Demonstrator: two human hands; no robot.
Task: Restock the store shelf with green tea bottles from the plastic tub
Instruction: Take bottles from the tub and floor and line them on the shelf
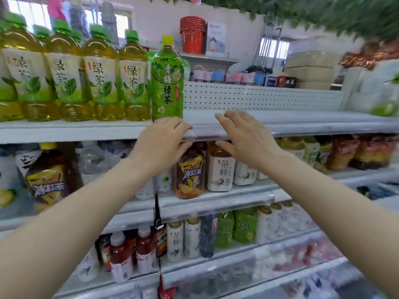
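A green-labelled tea bottle (pixel 167 83) with a yellow cap stands upright on the top shelf (pixel 280 121), at the right end of a row of yellow green tea bottles (pixel 71 76). My left hand (pixel 164 143) hovers just below that bottle's base, fingers apart, holding nothing. My right hand (pixel 246 137) is spread open in front of the shelf edge, to the right of the bottle, also without anything in it. The plastic tub is out of view.
The top shelf right of the green bottle is bare, backed by a white perforated panel (pixel 259 96). Lower shelves hold iced tea bottles (pixel 190 171), white tea bottles (pixel 220 171) and red drinks (pixel 121 257). Red buckets (pixel 192 35) stand behind.
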